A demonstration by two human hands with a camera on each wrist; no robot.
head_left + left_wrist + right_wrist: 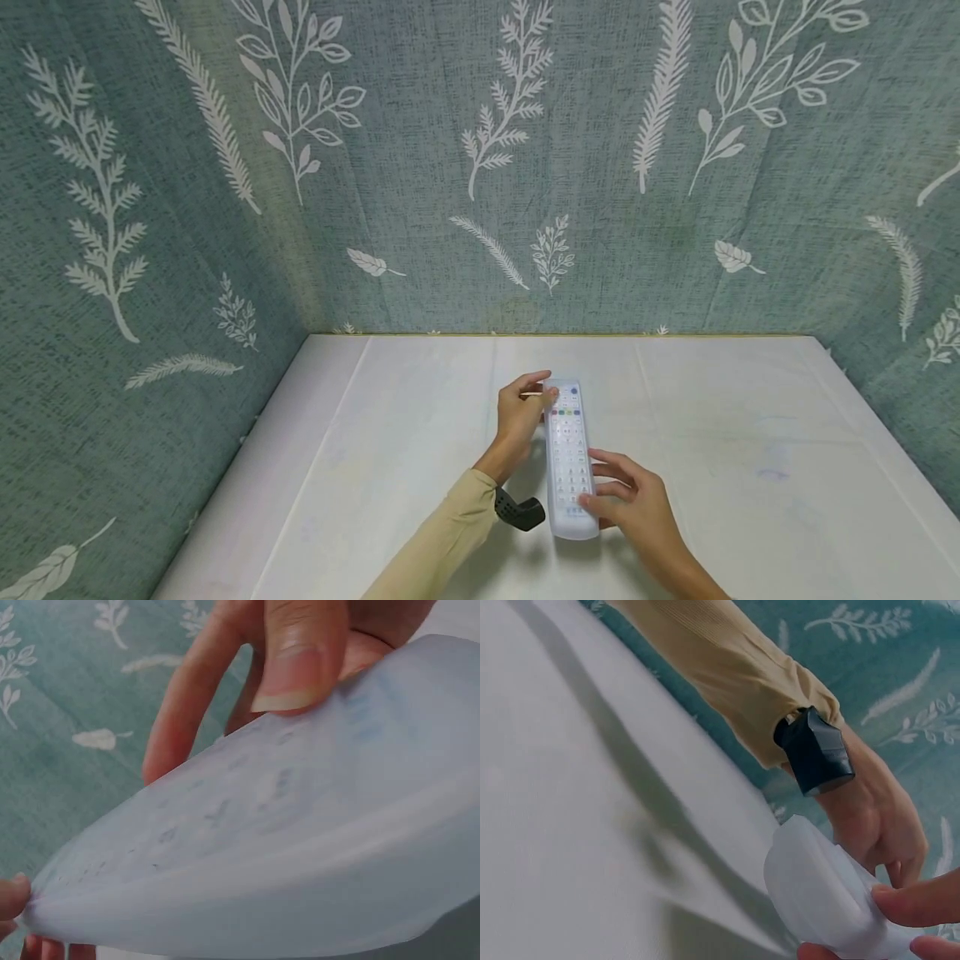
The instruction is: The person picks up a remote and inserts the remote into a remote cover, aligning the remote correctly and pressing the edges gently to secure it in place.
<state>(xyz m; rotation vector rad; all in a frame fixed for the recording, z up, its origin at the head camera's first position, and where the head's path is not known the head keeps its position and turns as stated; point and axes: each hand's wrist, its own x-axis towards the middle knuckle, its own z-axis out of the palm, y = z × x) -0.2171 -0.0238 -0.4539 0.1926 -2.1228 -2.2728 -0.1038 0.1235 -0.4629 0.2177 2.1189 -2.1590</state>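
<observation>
A long white remote control (567,454) in a translucent cover is held above the table, its buttons facing up. My left hand (519,417) grips its far end, thumb on the front and fingers at the left edge. Near the close end, my right hand (640,502) holds the right edge, its thumb on the front face. The left wrist view shows the remote's cover large, with the right thumb (296,671) pressing its edge; only fingertips of the left hand show there. In the right wrist view, the cover's rounded end (817,892) tilts above the table.
A white-covered table (405,417) lies beneath the hands, with shadows on it. Green leaf-patterned cloth (420,167) hangs behind and at the sides. A black device (519,510) is strapped at the left wrist, by a beige sleeve (442,533).
</observation>
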